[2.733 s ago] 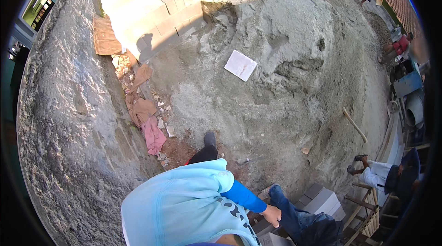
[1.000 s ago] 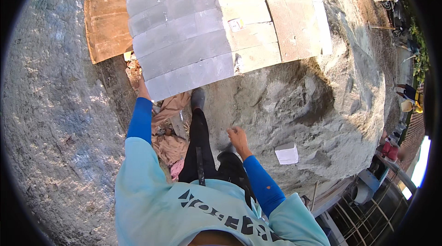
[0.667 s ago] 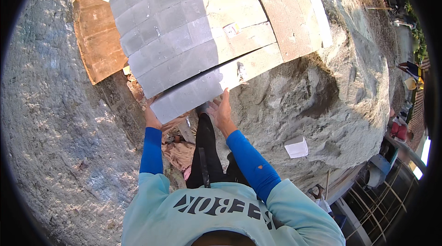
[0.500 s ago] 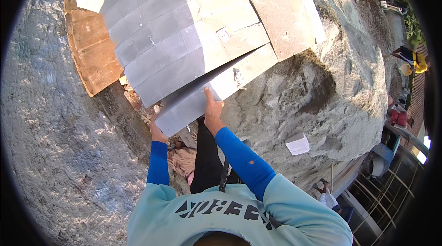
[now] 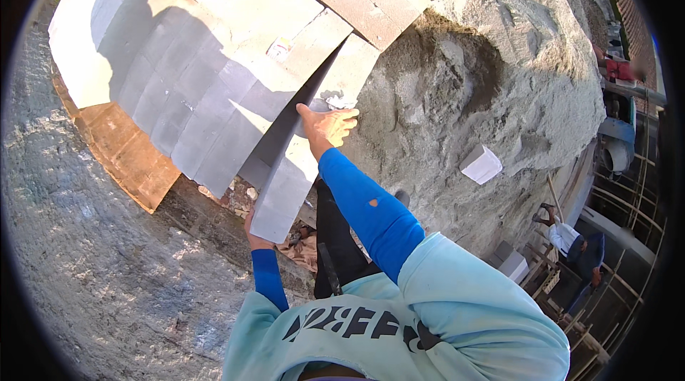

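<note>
A long grey building block point(image 5: 282, 192) lies tilted at the near edge of a large stack of similar blocks point(image 5: 193, 74), a dark gap between them. My left hand point(image 5: 257, 231) is wrapped round the near end of this block, its fingers partly hidden behind it. Across the block's far end, my right hand point(image 5: 325, 126) is spread, thumb at the left edge and fingers stretched to the right. Just beyond those fingers is a crumpled whitish scrap point(image 5: 340, 101), on a sunlit block point(image 5: 351, 70) in the same row.
Brown weathered blocks point(image 5: 128, 145) edge the stack's left side. A sand heap point(image 5: 428, 138) rises at right, with a loose pale block point(image 5: 481, 165) on it. Rubble and a crumpled cloth point(image 5: 300, 249) lie by my legs. Another person point(image 5: 567, 238) stands at far right near poles.
The near end of the block has swung toward me and left hand with it. My right hand has slid toward the far end, fingers now spread. The view has shifted right.
</note>
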